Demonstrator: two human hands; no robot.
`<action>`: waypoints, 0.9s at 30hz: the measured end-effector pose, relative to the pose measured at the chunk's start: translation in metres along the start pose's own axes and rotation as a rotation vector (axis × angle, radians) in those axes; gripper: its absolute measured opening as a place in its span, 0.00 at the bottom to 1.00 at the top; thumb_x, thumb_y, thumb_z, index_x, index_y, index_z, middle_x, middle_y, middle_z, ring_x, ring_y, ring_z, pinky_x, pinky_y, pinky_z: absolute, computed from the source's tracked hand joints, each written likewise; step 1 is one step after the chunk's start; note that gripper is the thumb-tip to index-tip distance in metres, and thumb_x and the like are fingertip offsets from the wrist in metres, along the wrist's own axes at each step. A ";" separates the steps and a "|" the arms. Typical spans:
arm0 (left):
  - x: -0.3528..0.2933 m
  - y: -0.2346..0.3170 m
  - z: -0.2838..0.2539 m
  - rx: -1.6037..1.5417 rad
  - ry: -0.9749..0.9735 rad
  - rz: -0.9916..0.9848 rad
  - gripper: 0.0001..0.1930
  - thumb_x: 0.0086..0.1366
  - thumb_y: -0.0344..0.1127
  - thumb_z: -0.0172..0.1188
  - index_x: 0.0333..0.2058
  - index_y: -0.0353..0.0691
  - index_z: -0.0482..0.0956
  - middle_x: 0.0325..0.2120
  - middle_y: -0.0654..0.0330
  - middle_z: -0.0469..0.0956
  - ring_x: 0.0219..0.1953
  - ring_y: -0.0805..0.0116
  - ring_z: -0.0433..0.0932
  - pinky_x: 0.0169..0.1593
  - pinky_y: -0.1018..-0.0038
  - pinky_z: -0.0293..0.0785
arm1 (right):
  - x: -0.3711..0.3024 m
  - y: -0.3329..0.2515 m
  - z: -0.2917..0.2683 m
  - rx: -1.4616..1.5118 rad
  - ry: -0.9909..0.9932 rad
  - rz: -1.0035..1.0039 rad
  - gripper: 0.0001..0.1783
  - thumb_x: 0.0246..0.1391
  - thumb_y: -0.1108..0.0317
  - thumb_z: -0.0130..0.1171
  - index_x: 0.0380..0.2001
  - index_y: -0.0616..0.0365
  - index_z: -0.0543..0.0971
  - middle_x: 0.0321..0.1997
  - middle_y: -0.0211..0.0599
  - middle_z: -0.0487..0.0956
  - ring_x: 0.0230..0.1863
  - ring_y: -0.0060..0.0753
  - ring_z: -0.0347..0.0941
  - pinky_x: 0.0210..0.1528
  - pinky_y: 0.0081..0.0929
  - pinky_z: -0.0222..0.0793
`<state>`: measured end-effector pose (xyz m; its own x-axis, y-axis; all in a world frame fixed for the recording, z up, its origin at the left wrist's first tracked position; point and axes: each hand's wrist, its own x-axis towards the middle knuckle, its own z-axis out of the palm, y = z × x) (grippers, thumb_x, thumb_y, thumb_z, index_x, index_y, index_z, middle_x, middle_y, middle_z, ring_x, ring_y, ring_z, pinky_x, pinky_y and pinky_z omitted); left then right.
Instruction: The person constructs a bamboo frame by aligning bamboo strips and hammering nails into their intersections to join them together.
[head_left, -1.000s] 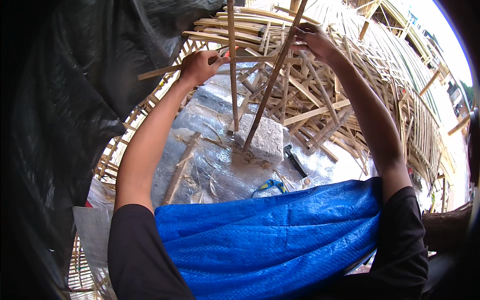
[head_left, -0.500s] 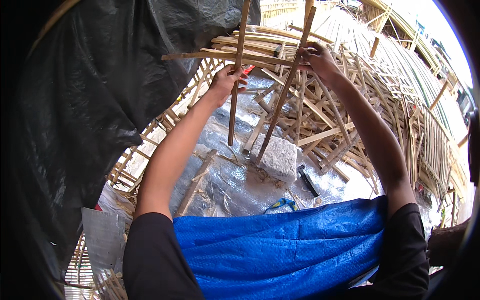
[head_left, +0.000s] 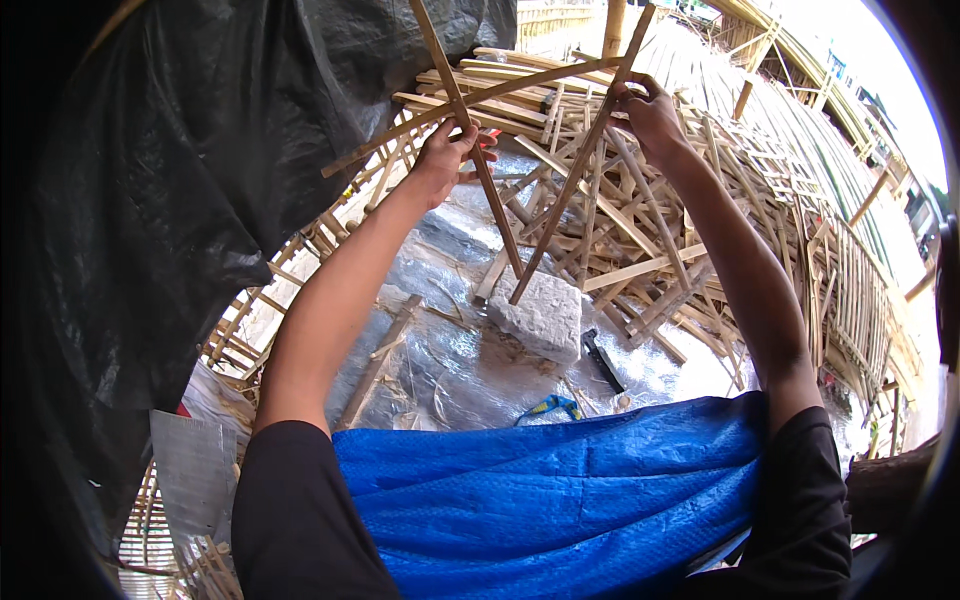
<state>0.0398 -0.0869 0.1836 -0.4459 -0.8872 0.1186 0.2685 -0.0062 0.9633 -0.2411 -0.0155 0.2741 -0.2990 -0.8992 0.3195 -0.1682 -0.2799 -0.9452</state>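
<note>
A loose frame of bamboo strips hangs between my hands: two long strips joined by a crosspiece (head_left: 540, 82). My left hand (head_left: 440, 165) is closed on the left strip (head_left: 490, 192), just under where the crosspiece meets it. With thumb and fingers, my right hand (head_left: 652, 122) pinches the right strip (head_left: 567, 187) near its upper end, by the other joint. The two strips lean toward each other, their lower ends close together over a rough pale block (head_left: 540, 315). Whether those ends touch the block I cannot tell.
Cut bamboo pieces (head_left: 655, 265) lie heaped beyond the block, on a silvery ground sheet (head_left: 415, 265). Near the block are a black tool (head_left: 603, 362), a blue-and-yellow strap (head_left: 550, 406) and a loose stick (head_left: 380, 365). Black sheeting (head_left: 190, 200) hangs left; a blue tarp (head_left: 540, 490) covers my lap.
The left strip has swung from near upright to a slant, its top moving left and its foot right. The crosspiece now tilts up to the right. Both hands keep their hold.
</note>
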 end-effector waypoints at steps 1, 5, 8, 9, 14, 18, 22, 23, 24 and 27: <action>-0.001 0.000 -0.001 0.089 -0.014 -0.012 0.09 0.72 0.42 0.50 0.48 0.50 0.67 0.43 0.58 0.79 0.43 0.62 0.80 0.45 0.58 0.77 | 0.000 -0.001 -0.001 -0.007 0.016 0.003 0.15 0.64 0.69 0.51 0.52 0.61 0.69 0.41 0.36 0.77 0.40 0.26 0.76 0.46 0.29 0.80; -0.002 -0.001 0.010 0.093 -0.021 -0.013 0.10 0.72 0.40 0.50 0.49 0.48 0.68 0.41 0.59 0.79 0.41 0.65 0.80 0.44 0.64 0.80 | 0.003 0.000 -0.010 -0.053 -0.006 -0.059 0.15 0.64 0.69 0.52 0.52 0.59 0.70 0.40 0.34 0.77 0.40 0.24 0.76 0.46 0.29 0.80; -0.004 -0.003 0.011 0.150 -0.030 -0.029 0.09 0.72 0.41 0.50 0.48 0.49 0.69 0.40 0.60 0.79 0.41 0.66 0.81 0.44 0.65 0.80 | 0.004 0.002 -0.008 -0.107 -0.003 -0.063 0.15 0.64 0.69 0.52 0.52 0.60 0.69 0.42 0.35 0.77 0.41 0.26 0.76 0.47 0.30 0.80; -0.004 -0.003 0.010 0.149 -0.030 -0.030 0.09 0.72 0.41 0.50 0.48 0.49 0.69 0.40 0.60 0.79 0.41 0.66 0.81 0.44 0.65 0.80 | 0.005 0.003 -0.008 -0.107 -0.003 -0.061 0.15 0.64 0.69 0.52 0.52 0.60 0.69 0.42 0.35 0.77 0.41 0.26 0.76 0.47 0.30 0.80; -0.005 -0.003 0.017 0.168 -0.101 -0.011 0.09 0.72 0.43 0.50 0.46 0.49 0.70 0.40 0.60 0.79 0.42 0.65 0.81 0.45 0.65 0.79 | 0.014 0.001 -0.018 0.058 0.177 -0.111 0.20 0.62 0.71 0.54 0.54 0.67 0.65 0.39 0.43 0.79 0.36 0.32 0.79 0.41 0.25 0.81; -0.006 -0.002 0.016 0.140 -0.086 -0.006 0.09 0.72 0.43 0.50 0.46 0.49 0.70 0.40 0.60 0.79 0.42 0.64 0.81 0.46 0.63 0.79 | 0.016 0.011 -0.026 0.020 0.150 -0.098 0.21 0.60 0.76 0.52 0.56 0.67 0.65 0.39 0.43 0.79 0.38 0.33 0.80 0.43 0.26 0.81; -0.004 0.000 0.013 0.112 -0.060 -0.005 0.11 0.71 0.44 0.51 0.47 0.49 0.69 0.40 0.60 0.79 0.42 0.64 0.81 0.46 0.64 0.79 | 0.008 0.018 -0.022 0.029 0.130 -0.009 0.20 0.59 0.78 0.50 0.55 0.63 0.66 0.43 0.41 0.78 0.41 0.33 0.79 0.44 0.27 0.81; -0.004 0.000 0.014 0.094 -0.063 -0.004 0.11 0.71 0.45 0.51 0.48 0.50 0.69 0.40 0.60 0.79 0.42 0.64 0.81 0.46 0.64 0.79 | 0.005 0.022 -0.022 0.029 0.128 -0.012 0.20 0.59 0.78 0.50 0.55 0.63 0.66 0.43 0.41 0.78 0.41 0.33 0.79 0.44 0.27 0.81; -0.004 0.000 0.014 0.094 -0.061 -0.001 0.11 0.71 0.45 0.51 0.48 0.50 0.69 0.40 0.60 0.79 0.42 0.64 0.81 0.46 0.64 0.79 | 0.003 0.027 -0.021 0.036 0.068 0.026 0.19 0.60 0.78 0.51 0.55 0.62 0.67 0.43 0.40 0.78 0.41 0.32 0.78 0.44 0.27 0.81; -0.004 -0.001 0.018 0.115 -0.081 0.020 0.10 0.72 0.44 0.51 0.45 0.48 0.69 0.41 0.59 0.79 0.41 0.62 0.81 0.43 0.62 0.81 | 0.004 0.041 -0.021 -0.002 0.010 0.073 0.16 0.62 0.74 0.52 0.53 0.61 0.69 0.43 0.38 0.78 0.41 0.27 0.77 0.41 0.27 0.81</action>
<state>0.0259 -0.0755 0.1863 -0.5102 -0.8464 0.1530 0.1808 0.0684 0.9811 -0.2687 -0.0232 0.2378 -0.3197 -0.9138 0.2506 -0.1474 -0.2133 -0.9658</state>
